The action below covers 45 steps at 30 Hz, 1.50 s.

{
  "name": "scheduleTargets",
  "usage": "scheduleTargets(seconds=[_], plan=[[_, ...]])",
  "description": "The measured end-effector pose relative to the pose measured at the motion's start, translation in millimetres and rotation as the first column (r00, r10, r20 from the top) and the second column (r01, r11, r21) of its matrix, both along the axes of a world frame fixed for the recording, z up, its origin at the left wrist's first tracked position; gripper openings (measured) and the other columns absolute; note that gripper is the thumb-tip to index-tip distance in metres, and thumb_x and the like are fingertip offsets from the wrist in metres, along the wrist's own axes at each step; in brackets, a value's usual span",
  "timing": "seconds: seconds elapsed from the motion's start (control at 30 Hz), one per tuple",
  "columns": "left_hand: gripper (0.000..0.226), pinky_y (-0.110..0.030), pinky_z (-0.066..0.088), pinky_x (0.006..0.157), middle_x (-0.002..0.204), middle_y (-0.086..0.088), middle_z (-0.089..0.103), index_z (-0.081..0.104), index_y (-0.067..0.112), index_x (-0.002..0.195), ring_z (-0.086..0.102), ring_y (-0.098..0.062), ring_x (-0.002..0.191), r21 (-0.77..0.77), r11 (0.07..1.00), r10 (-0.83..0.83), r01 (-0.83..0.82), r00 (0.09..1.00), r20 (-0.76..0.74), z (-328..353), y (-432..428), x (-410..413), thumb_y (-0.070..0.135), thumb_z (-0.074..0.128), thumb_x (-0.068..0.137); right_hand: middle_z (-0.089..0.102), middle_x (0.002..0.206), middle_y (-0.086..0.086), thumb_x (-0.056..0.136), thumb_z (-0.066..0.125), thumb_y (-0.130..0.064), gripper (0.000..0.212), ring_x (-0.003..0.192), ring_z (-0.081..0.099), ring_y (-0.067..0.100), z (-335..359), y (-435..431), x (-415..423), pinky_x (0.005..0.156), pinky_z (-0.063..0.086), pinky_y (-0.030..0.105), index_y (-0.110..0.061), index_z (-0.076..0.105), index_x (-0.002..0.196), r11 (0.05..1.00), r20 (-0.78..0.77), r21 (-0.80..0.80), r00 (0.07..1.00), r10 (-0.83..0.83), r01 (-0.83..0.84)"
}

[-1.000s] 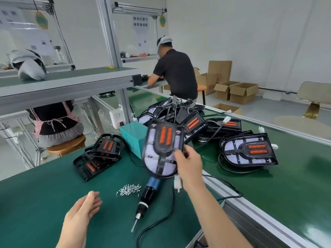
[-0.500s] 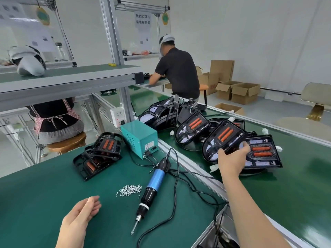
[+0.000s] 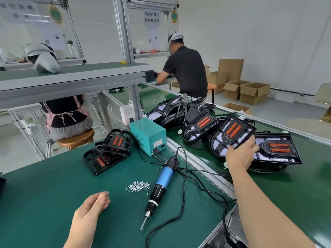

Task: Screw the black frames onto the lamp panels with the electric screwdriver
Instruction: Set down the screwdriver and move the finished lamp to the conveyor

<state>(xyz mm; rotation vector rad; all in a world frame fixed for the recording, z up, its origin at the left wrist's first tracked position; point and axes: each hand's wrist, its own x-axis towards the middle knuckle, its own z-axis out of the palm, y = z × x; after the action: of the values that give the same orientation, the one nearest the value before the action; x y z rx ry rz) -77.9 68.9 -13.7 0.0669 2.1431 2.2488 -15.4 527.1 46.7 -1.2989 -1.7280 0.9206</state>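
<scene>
My right hand (image 3: 240,154) reaches over the conveyor and grips the near edge of a lamp panel with a black frame (image 3: 232,136), which leans on another panel (image 3: 279,151). More finished panels (image 3: 199,127) are piled behind it. My left hand (image 3: 91,210) hovers open and empty over the green table (image 3: 44,194). The blue electric screwdriver (image 3: 161,184) lies on the table, tip toward me, beside a small heap of screws (image 3: 138,186). A stack of bare black frames (image 3: 109,149) sits further back on the left.
A teal power box (image 3: 147,138) stands behind the screwdriver, its black cables (image 3: 184,199) looping across the table. An aluminium rail (image 3: 197,167) separates the table from the conveyor belt (image 3: 295,194). Two people work at benches beyond. Cardboard boxes (image 3: 249,91) stand on the floor.
My right hand carried the framed lamp panel from above the screwdriver rightward onto the conveyor and set it against the other panels. My left hand barely moved.
</scene>
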Motion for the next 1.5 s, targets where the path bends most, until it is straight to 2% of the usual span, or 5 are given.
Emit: scheduleTargets(seconds=[0.37,0.77,1.0,1.17,1.5], plan=[[0.018,-0.045,0.047,0.105,0.1,-0.009,0.076,0.074,0.01,0.105,0.07,-0.026,0.103,0.003,1.0,-0.001,0.0,0.999,0.033,0.7,-0.7,2.4,0.018,0.059,0.099,0.025,0.156,0.015,0.09,0.074,-0.014,0.09,0.083,0.048,0.028,4.5,-13.0,7.4,0.081,0.049,0.048,-0.016,0.016,0.159,0.999,-0.144,-0.017,0.989,-0.036,0.034],[0.015,-0.037,0.051,0.097,0.095,-0.006,0.075,0.074,0.011,0.101,0.069,-0.025,0.098,-0.054,0.998,0.033,-0.028,0.994,0.102,33.1,-15.8,14.9,0.022,0.066,0.096,0.041,0.144,0.014,0.091,0.069,-0.012,0.067,0.112,0.056,0.036,22.6,-103.8,-0.1,0.091,0.042,0.04,-0.011,0.036,0.15,0.975,-0.239,0.102,0.946,0.217,-0.198],[0.007,-0.024,0.048,0.073,0.089,0.005,0.073,0.072,0.027,0.091,0.067,-0.015,0.091,-0.28,0.935,0.227,-0.219,0.974,-0.005,57.7,-55.2,-7.3,0.024,0.066,0.094,0.047,0.135,0.003,0.092,0.066,-0.012,0.061,0.072,0.059,0.013,21.3,-201.1,-12.5,0.079,0.047,0.04,-0.016,0.041,0.147,0.856,-0.24,0.175,0.822,0.517,-0.487],[0.015,-0.018,0.044,0.07,0.104,0.006,0.065,0.068,0.02,0.109,0.062,-0.013,0.098,-0.498,0.737,0.402,-0.457,0.889,-0.22,78.5,-109.9,-32.6,0.022,0.063,0.095,0.048,0.131,0.001,0.092,0.066,-0.009,0.059,0.065,0.057,0.023,12.5,-252.6,-25.9,0.078,0.045,0.038,-0.016,0.042,0.145,0.776,-0.167,0.165,0.758,0.63,-0.609],[0.038,-0.038,0.036,0.101,0.135,-0.01,0.04,0.055,0.011,0.128,0.035,-0.033,0.124,-0.902,-0.006,0.343,-0.432,0.846,-0.407,117.7,-216.0,-89.2,0.021,0.06,0.091,0.05,0.128,0.009,0.09,0.069,-0.009,0.054,0.073,0.059,0.012,17.9,-288.2,-90.7,0.08,0.04,0.036,-0.011,0.049,0.14,0.564,0.125,0.239,0.601,0.79,-0.791]])
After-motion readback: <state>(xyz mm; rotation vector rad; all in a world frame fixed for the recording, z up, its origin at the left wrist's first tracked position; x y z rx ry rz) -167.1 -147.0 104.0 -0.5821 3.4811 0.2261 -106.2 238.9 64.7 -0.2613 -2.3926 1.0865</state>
